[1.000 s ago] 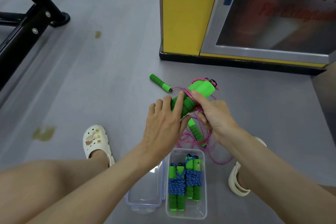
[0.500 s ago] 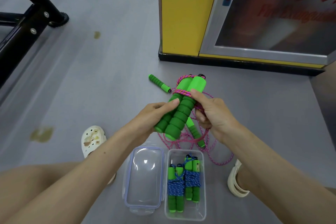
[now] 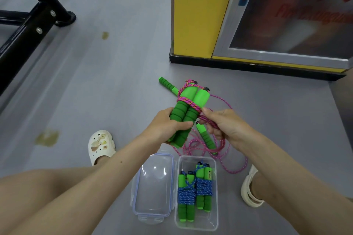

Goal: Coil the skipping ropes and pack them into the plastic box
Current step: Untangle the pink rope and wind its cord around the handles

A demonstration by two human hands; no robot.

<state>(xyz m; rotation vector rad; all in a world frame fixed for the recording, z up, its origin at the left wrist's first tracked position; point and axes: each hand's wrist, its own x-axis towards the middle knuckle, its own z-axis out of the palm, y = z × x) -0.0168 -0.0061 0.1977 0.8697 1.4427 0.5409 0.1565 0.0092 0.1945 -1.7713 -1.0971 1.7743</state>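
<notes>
done: two blue ropes point(image 3: 186, 195) sit in the box point(image 3: 198, 225)
now: left hand point(image 3: 166, 128) grips green handles point(image 3: 182, 117), right hand point(image 3: 225, 126) pinches pink rope point(image 3: 188, 102)
to do: more wrapping, then packing, I reckon

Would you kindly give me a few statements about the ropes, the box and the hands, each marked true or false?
1. The left hand grips the pair of green handles. True.
2. The plastic box holds three coiled ropes. False: it holds two blue-rope bundles.
3. The right hand holds a strand of the pink rope. True.
4. The lid is closed on the box. False: it lies open beside the box.
5. The rope wound round the held handles is blue. False: it is pink.
</notes>
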